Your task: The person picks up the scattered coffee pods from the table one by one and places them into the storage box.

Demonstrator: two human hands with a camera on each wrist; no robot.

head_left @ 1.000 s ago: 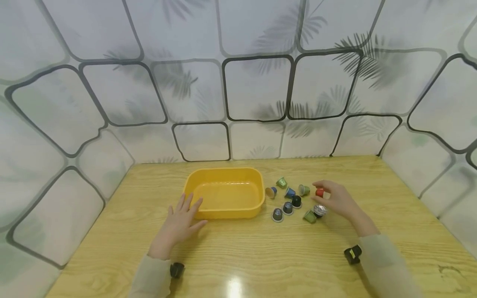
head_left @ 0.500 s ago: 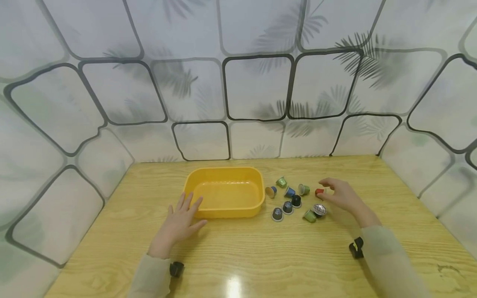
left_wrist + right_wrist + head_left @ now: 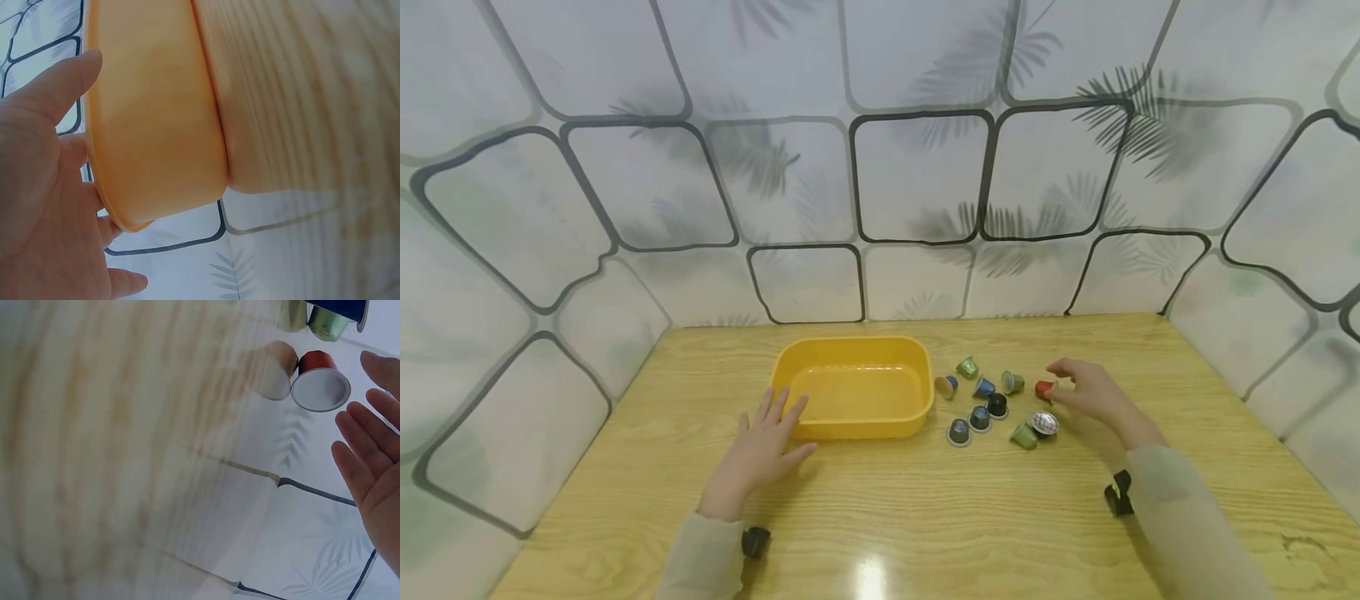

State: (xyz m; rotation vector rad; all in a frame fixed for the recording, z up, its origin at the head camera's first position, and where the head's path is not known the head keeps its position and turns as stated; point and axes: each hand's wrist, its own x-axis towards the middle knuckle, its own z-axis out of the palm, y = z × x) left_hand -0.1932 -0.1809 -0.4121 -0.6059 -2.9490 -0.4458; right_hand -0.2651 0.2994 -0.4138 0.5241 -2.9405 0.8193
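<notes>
My left hand (image 3: 758, 454) spreads its fingers over the near left rim of a yellow tray (image 3: 917, 427); in the left wrist view its thumb (image 3: 78, 72) lies at the rim of the tray's orange-looking wall (image 3: 156, 125). Just right of a red coffee capsule (image 3: 1044, 390) is my right hand (image 3: 1093, 396), thumb and fingers apart with nothing between them. In the right wrist view, the red capsule (image 3: 320, 381) lies on its side, its pale lid facing the camera, a small gap from the fingers of that hand (image 3: 381, 462).
Between tray and right hand lie several more coffee capsules, among them a green one (image 3: 1012, 382), a blue one (image 3: 983, 387), a black one (image 3: 997, 405) and a dark one with its silver lid up (image 3: 1044, 423). A patterned wall (image 3: 917, 283) closes off the table's (image 3: 880, 500) back.
My right hand has drawn back to the right from around the red capsule, which now shows more in the head view. My left hand stays on the tray rim.
</notes>
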